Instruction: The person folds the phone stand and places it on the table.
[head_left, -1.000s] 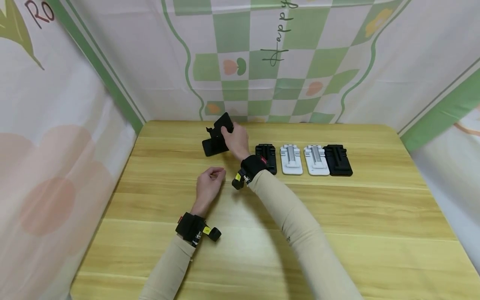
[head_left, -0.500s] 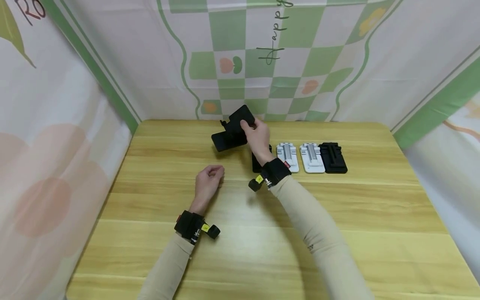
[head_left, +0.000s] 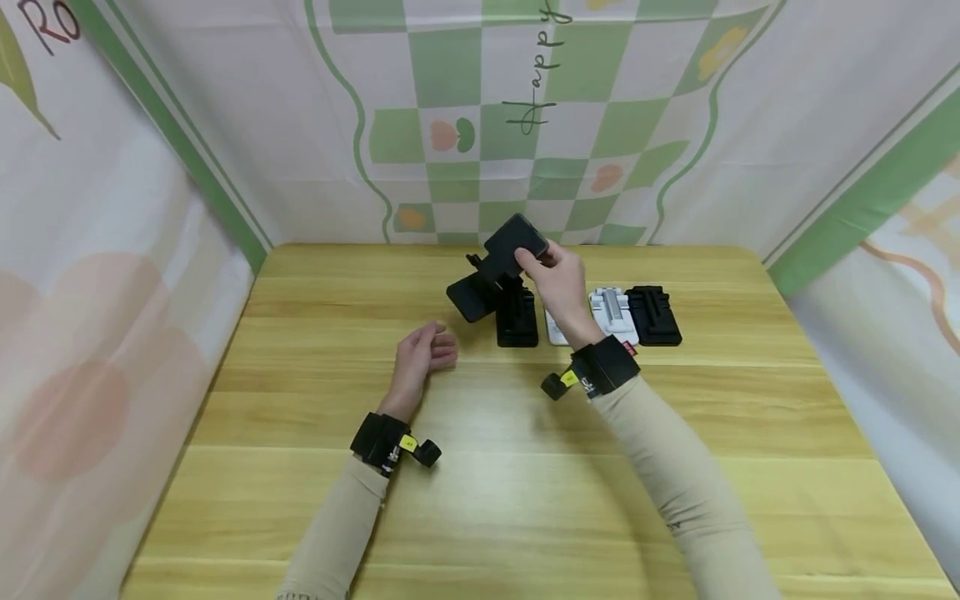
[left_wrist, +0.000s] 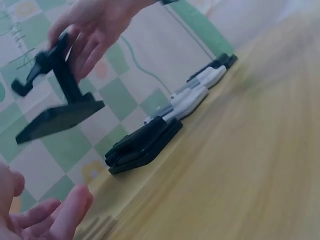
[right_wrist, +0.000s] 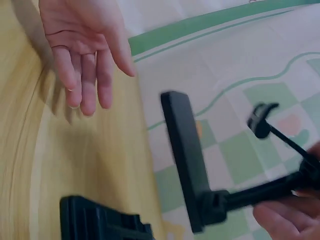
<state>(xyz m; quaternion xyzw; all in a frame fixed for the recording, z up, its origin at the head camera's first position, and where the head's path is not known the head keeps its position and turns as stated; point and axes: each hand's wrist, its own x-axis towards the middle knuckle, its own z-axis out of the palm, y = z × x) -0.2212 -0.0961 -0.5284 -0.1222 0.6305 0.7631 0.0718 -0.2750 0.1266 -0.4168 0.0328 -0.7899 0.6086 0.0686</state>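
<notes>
My right hand pinches the upper plate of an unfolded black phone stand and holds it raised over the back of the table. In the right wrist view the stand's flat base is tipped on edge, with its arm and small hooks extended. Lower and to the left, my left hand holds nothing; its fingers are relaxed, palm turned toward the stand in the right wrist view. Just beneath the raised stand lies a folded black phone stand, partly overlapped by it in the head view.
Right of that folded stand, a white phone stand is mostly hidden behind my right hand. Another white stand and a black one lie side by side farther right. A printed curtain borders the wooden table.
The right hand has carried the unfolded black phone stand rightward, over the folded black one. My left hand has stayed near its place, and its fingers have loosened and spread.
</notes>
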